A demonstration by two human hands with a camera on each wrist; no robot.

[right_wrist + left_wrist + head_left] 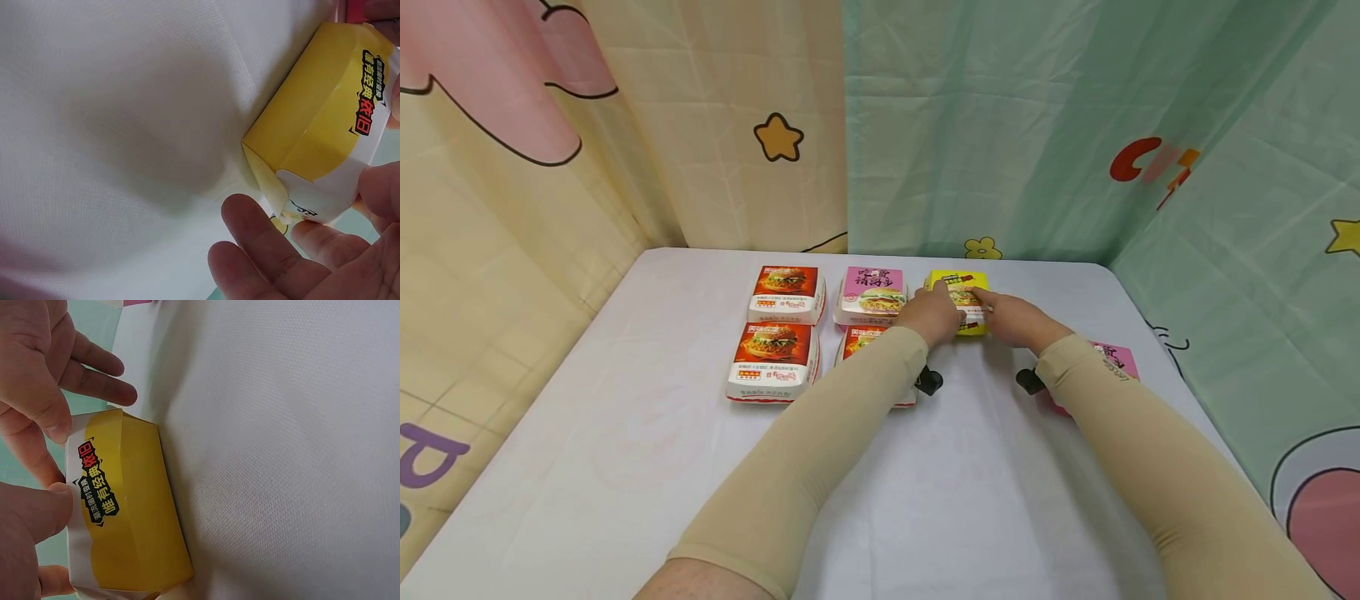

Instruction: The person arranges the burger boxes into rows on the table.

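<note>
A yellow and white burger box (pixel 964 293) stands near the table's far edge, between both hands. My left hand (pixel 934 315) pinches its left side, the thumb (pixel 53 509) on the upper front edge. On the other side, my right hand (pixel 1018 321) pinches the right corner with its thumb (pixel 378 187), while two other fingers stretch out loosely beside the box. Black lettering with red characters marks the yellow front (pixel 140 512). Immediately left of my left hand sits a pink burger box (pixel 868 292). Below it, a red and white box (pixel 859 337) is partly covered by my left arm.
Two more red and white burger boxes, one farther (pixel 786 293) and one nearer (pixel 775 358), form a column at the left. Another pink box (pixel 1118 358) lies half hidden under my right forearm. A white cloth covers the table (pixel 625 467); printed curtains (pixel 985 125) surround it.
</note>
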